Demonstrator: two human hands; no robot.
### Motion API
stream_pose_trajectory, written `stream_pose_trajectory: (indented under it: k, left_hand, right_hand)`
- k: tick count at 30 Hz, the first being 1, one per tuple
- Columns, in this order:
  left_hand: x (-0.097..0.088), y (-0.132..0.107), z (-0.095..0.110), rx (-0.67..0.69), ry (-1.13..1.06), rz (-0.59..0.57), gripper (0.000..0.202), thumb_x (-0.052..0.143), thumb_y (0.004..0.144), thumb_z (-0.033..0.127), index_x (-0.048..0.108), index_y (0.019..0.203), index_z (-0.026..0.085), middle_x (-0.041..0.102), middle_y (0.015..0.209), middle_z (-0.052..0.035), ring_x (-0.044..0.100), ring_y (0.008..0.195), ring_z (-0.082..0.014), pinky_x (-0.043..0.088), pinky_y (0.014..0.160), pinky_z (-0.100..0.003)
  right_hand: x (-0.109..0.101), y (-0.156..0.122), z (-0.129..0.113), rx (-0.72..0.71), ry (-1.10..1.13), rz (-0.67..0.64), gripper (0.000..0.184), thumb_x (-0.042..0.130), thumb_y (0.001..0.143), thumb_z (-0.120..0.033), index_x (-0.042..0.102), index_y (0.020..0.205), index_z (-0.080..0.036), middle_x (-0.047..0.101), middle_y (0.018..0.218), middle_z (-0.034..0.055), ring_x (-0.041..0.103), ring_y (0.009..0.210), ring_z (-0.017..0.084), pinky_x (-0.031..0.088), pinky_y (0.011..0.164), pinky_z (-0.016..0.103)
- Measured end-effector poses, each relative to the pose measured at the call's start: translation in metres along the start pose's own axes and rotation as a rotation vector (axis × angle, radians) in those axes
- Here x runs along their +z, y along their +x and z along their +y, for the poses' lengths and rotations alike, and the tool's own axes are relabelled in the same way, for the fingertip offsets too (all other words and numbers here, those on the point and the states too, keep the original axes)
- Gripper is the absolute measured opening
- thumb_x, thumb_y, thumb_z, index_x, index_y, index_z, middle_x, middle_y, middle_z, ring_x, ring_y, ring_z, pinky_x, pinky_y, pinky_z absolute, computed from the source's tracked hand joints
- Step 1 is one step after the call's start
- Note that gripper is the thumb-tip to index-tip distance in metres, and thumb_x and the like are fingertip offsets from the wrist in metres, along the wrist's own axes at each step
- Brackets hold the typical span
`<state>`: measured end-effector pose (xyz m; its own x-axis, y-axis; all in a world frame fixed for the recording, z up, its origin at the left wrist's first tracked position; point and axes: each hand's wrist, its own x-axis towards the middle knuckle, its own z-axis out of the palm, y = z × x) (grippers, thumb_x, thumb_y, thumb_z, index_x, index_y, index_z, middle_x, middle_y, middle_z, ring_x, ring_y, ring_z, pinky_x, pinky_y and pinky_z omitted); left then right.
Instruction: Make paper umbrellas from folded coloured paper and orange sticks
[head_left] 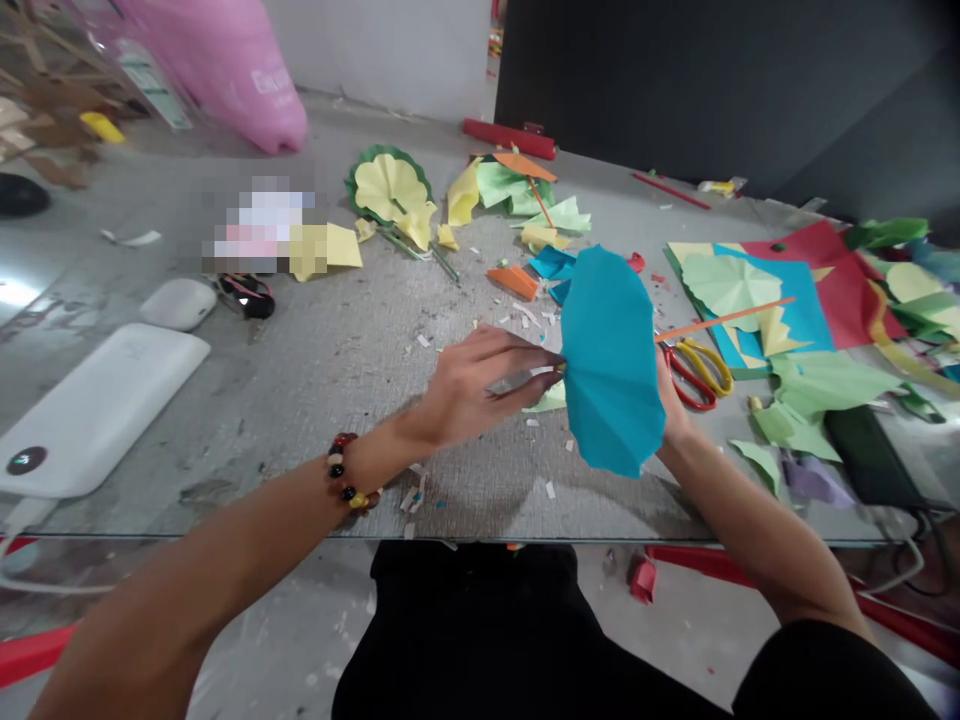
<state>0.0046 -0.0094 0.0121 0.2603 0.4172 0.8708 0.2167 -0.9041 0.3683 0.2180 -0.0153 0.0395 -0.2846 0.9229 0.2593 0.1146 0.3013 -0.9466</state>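
A blue paper umbrella [609, 365] with a scalloped, creased canopy is held on its side above the table, its orange paper stick [724, 320] pointing right. The thumb and fingertips of my left hand [487, 380] pinch at the peak of the canopy. My right hand [673, 405] is behind the canopy and closed about its underside near the stick; its fingers are mostly hidden. Scissors with red and yellow handles [697, 375] lie just beyond my right hand. Scraps of blue paper [553, 263] and orange paper [513, 281] lie behind the umbrella.
A yellow and green paper umbrella [390, 190] and an orange one [525, 165] lie farther back. Coloured sheets [810, 290] and green scraps [832, 385] cover the right side. At left are a white power bank [105, 405], a white case [178, 303] and a pink bag [225, 70].
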Motion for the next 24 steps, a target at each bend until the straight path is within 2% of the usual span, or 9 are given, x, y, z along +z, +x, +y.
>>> stream_pose_trajectory:
  k: [3,7,11,13,15,19,24]
  left_hand:
    - [0.001,-0.002,0.002,-0.038,0.0,-0.016,0.013,0.069,0.094,0.023,0.072,0.107,0.02,0.078,0.095,-0.004,0.074,0.085,-0.0153,0.056,0.08,-0.029]
    - [0.001,-0.003,0.003,-0.061,0.058,-0.034,0.012,0.068,0.096,0.023,0.072,0.106,0.02,0.078,0.094,-0.0033,0.073,0.086,-0.0148,0.057,0.078,-0.028]
    - [0.004,-0.005,-0.008,0.04,0.101,0.012,0.013,0.064,0.098,0.026,0.07,0.109,0.028,0.077,0.09,0.0,0.072,0.079,-0.0136,0.059,0.07,-0.03]
    - [0.006,-0.006,-0.015,0.117,0.095,0.021,0.015,0.067,0.095,0.034,0.069,0.11,0.034,0.076,0.086,0.0017,0.07,0.072,-0.0146,0.059,0.064,-0.033]
    - [0.007,-0.006,-0.019,0.115,0.103,0.011,0.02,0.069,0.092,0.042,0.068,0.112,0.035,0.076,0.086,0.0013,0.068,0.07,-0.0165,0.058,0.061,-0.036]
    - [0.008,-0.006,-0.018,0.087,0.125,0.019,0.021,0.067,0.094,0.048,0.069,0.109,0.033,0.075,0.083,0.0004,0.065,0.067,-0.016,0.056,0.058,-0.035]
    - [0.005,-0.006,-0.012,0.038,0.142,-0.052,0.014,0.059,0.099,0.034,0.07,0.104,0.025,0.074,0.085,-0.0018,0.068,0.074,-0.0159,0.055,0.068,-0.032]
  right_hand:
    - [-0.001,-0.002,0.001,0.025,0.056,0.023,0.031,0.084,0.067,-0.061,0.077,0.077,-0.032,0.072,0.072,-0.0031,0.065,0.061,0.013,0.057,0.056,0.027]
    - [-0.002,-0.005,0.008,0.007,0.023,0.048,0.024,0.086,0.072,-0.045,0.079,0.085,-0.026,0.077,0.083,0.0009,0.071,0.073,0.017,0.063,0.067,0.032]
    - [0.0,-0.006,0.008,-0.018,-0.012,0.081,0.018,0.085,0.075,-0.039,0.078,0.084,-0.025,0.077,0.084,0.0019,0.072,0.078,0.018,0.065,0.071,0.034]
    - [0.001,-0.005,0.005,-0.027,-0.033,0.091,0.016,0.086,0.074,-0.037,0.078,0.082,-0.024,0.077,0.083,0.0017,0.072,0.076,0.017,0.065,0.071,0.033]
    - [0.002,-0.004,0.003,-0.024,-0.054,0.096,0.016,0.085,0.074,-0.034,0.078,0.081,-0.023,0.077,0.082,0.0022,0.072,0.075,0.017,0.065,0.072,0.034]
    - [0.003,-0.005,0.003,-0.034,-0.095,0.097,0.01,0.083,0.078,-0.029,0.077,0.081,-0.021,0.076,0.083,0.0027,0.072,0.076,0.017,0.066,0.075,0.034]
    - [0.005,-0.009,0.004,-0.085,-0.131,0.098,0.006,0.079,0.081,-0.024,0.077,0.086,-0.022,0.076,0.087,0.0019,0.072,0.078,0.016,0.065,0.075,0.032]
